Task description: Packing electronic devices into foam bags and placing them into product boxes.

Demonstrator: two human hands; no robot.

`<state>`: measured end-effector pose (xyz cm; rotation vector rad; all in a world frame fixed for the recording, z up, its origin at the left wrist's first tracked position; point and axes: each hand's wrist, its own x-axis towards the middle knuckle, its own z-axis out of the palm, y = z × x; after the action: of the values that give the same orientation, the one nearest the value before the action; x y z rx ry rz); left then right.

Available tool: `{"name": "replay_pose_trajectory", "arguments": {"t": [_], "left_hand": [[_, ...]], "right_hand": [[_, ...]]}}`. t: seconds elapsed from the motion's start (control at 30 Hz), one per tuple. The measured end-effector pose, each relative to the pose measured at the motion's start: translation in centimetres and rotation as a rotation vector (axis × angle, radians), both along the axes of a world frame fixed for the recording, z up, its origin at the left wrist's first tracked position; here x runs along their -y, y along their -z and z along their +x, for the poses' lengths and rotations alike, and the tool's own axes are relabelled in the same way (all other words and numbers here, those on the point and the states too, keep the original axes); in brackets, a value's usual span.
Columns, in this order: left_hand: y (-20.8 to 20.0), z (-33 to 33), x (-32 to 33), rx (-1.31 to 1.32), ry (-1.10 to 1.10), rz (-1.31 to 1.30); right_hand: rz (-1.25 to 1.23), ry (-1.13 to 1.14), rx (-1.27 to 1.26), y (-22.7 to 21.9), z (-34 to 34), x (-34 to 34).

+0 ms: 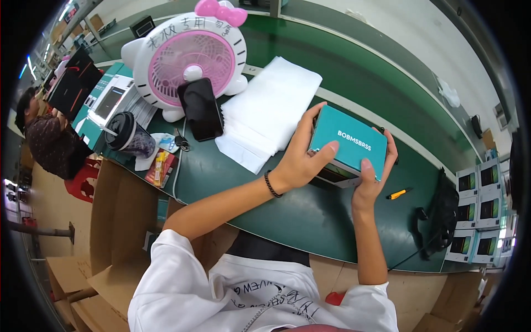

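Between my two hands is a small teal cardboard box (pixel 349 135) with white lettering on its upper face and a darker printed side below. My left hand (pixel 306 152) grips its left end, thumb lying over the top edge. On the opposite end, my right hand (pixel 371 176) has its thumb on the near edge and its fingers around the right side. The box is held over the green table (pixel 310 221), slightly tilted. Left of it lies a stack of white paper-like sheets or bags (pixel 276 110). To the right of my right hand is a yellow-handled tool (pixel 398 193).
A white-and-pink fan (pixel 191 61) stands at the back left, a black phone (pixel 200 109) leaning before it. Nearby are a lidded cup (pixel 130 135) and keys (pixel 181 143). Stacked boxes (pixel 478 207) and a black bag (pixel 442 216) bound the right. Another person (pixel 50 130) sits far left.
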<state>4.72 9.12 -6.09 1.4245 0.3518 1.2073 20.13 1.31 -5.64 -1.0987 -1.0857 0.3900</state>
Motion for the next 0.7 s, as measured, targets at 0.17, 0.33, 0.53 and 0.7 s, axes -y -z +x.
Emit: {"name": "replay_pose_trajectory", "arguments": {"t": [0.17, 0.33, 0.53, 0.7], "left_hand": [[0.83, -0.11, -0.07, -0.063, -0.019, 0.072], [0.88, -0.35, -0.38, -0.11, -0.02, 0.104], [0.4, -0.96, -0.5, -0.175, -0.034, 0.149], [1.01, -0.95, -0.64, -0.166, -0.099, 0.19]], "right_hand": [[-0.016, 0.045, 0.053, -0.3, 0.07, 0.79], [-0.037, 0.107, 0.169, -0.02, 0.47, 0.76], [-0.038, 0.086, 0.138, -0.03, 0.6, 0.62], [-0.054, 0.077, 0.108, 0.07, 0.59, 0.23]]}}
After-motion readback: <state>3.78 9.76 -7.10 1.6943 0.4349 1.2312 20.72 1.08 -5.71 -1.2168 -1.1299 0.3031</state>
